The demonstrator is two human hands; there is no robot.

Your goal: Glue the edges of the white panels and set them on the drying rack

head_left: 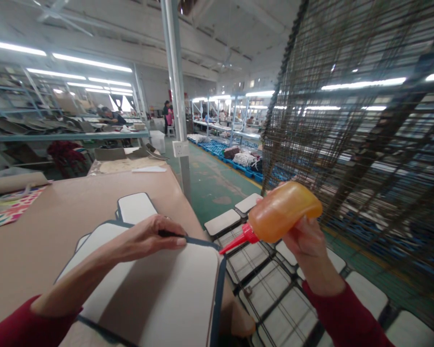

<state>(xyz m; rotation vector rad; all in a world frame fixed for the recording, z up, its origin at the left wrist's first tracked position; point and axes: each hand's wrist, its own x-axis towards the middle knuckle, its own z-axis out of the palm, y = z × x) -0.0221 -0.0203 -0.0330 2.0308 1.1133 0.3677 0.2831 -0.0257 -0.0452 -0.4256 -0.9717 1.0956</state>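
A large white panel with rounded corners and a dark blue edge [159, 294] lies on the brown-covered table. My left hand [159, 236] is closed on its far edge, thumb on top, with a bit of dark edging at the fingertips. My right hand [305, 238] grips a squeeze bottle [280, 212] of amber liquid, tilted down to the left. Its red pointed nozzle [238, 238] meets or nearly meets the panel's far right corner. Behind the panel lies a smaller white dark-edged piece [135, 206].
Right of the table [94, 193], a wire rack [267, 284] holds several white panels. Tall wire mesh [347, 111] stands at the right. A metal post [177, 96] rises beyond the table's edge. Patterned fabric [18, 207] lies at left. People are in the distance.
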